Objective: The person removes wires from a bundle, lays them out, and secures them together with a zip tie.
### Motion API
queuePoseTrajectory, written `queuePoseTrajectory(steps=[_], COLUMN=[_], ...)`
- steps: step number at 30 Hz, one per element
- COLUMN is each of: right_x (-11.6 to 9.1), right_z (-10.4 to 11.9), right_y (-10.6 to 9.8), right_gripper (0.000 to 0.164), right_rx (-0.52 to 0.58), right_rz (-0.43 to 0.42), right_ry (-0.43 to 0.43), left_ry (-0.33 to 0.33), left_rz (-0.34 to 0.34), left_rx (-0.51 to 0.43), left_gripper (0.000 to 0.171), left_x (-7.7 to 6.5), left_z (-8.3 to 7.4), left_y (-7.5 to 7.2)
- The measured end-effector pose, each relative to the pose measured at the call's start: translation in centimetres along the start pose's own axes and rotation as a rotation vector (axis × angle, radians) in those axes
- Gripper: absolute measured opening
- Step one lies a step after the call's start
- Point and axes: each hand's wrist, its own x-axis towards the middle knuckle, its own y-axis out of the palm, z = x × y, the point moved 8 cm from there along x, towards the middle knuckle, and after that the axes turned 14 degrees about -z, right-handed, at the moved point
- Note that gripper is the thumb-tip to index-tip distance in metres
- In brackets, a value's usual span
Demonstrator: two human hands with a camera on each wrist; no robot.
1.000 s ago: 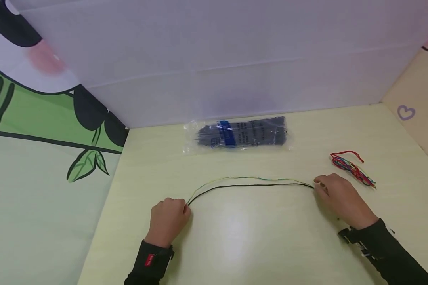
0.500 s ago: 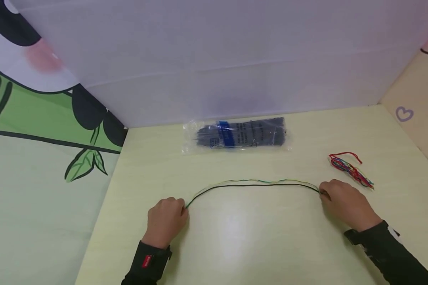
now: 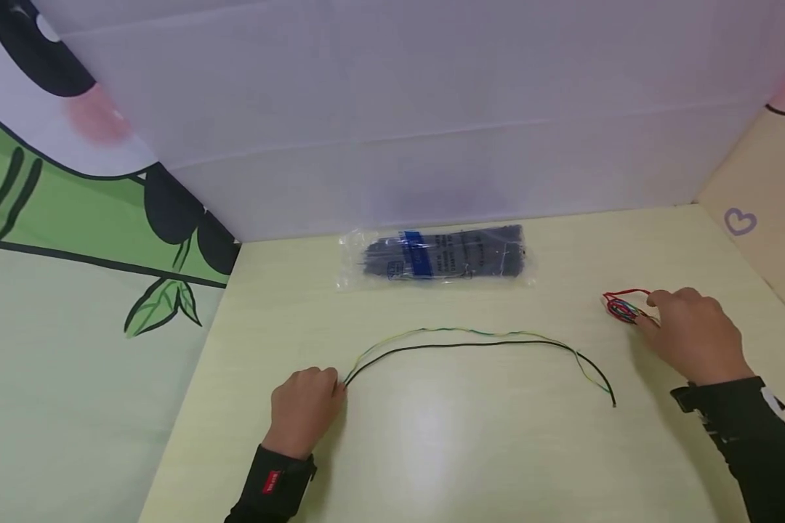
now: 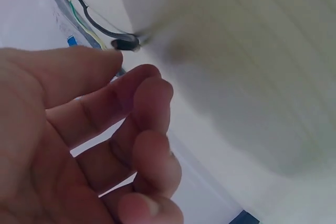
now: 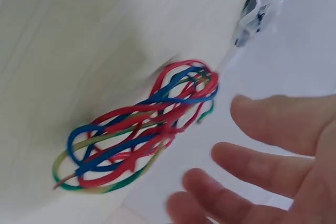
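Note:
A black wire (image 3: 477, 344) and a thin yellow-green wire (image 3: 474, 332) lie in an arc across the table, their right ends loose. At their left end is my left hand (image 3: 305, 410), fingers bent; the left wrist view shows the wire ends right by the thumb tip (image 4: 113, 60), with a gap between thumb and forefinger. My right hand (image 3: 696, 338) reaches over a looped bundle of red, blue and yellow-green wires (image 5: 139, 127). In the right wrist view its thumb and fingers (image 5: 252, 163) are spread beside the bundle, holding nothing.
A clear plastic bag (image 3: 445, 254) of thin dark strips with a blue label lies at the back of the pale table (image 3: 497, 450). A whitish sheet (image 3: 432, 109) rises behind it. Left of the table is a printed green and white surface (image 3: 91, 378).
My right hand has let go of the right ends of the two wires and moved right and away from me to the bundle. The left hand has hardly moved in the head view.

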Motion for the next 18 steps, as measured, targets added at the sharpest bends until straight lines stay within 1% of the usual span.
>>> queuePoseTrajectory(steps=[3, 4, 5, 7, 9, 11, 14, 16, 18], right_x=[-0.2, -0.3, -0.4, -0.5, -0.6, -0.6, -0.5, -0.4, -0.2], right_z=[-1.7, -2.0, -2.2, -2.2, -2.0, -1.5, 0.0, 1.6, 3.6], right_y=[1.5, 2.1, 2.5, 3.2, 3.6, 3.7, 3.3, 2.7, 2.2], right_gripper=[0.045, 0.045, 0.043, 0.035, 0.025, 0.019, 0.026, 0.03, 0.031], right_rx=[-0.013, -0.012, -0.011, 0.005, 0.016, 0.026, 0.05, 0.087, 0.142], right_rz=[0.145, 0.189, 0.212, 0.234, 0.223, 0.18, 0.117, 0.081, 0.067], right_ry=[0.045, 0.047, 0.039, 0.026, 0.007, -0.015, -0.046, -0.082, -0.136], left_ry=[0.0, -0.001, -0.001, 0.0, 0.01, 0.027, 0.06, 0.085, 0.108], left_rz=[0.005, 0.004, 0.001, -0.014, -0.041, -0.066, -0.104, -0.128, -0.152], left_rx=[0.004, 0.001, -0.002, -0.008, -0.008, -0.003, 0.0, -0.007, -0.027], left_gripper=[0.014, 0.013, 0.012, 0.013, 0.016, 0.019, 0.021, 0.022, 0.022], left_x=[0.1, 0.1, 0.2, 0.3, 0.5, 0.7, 1.3, 1.8, 2.6], left_z=[0.0, -0.1, -0.1, -0.2, -0.5, -1.0, -2.2, -3.3, -4.6], left_y=[-0.1, -0.1, -0.2, -0.4, -0.6, -0.9, -1.2, -1.3, -1.5])
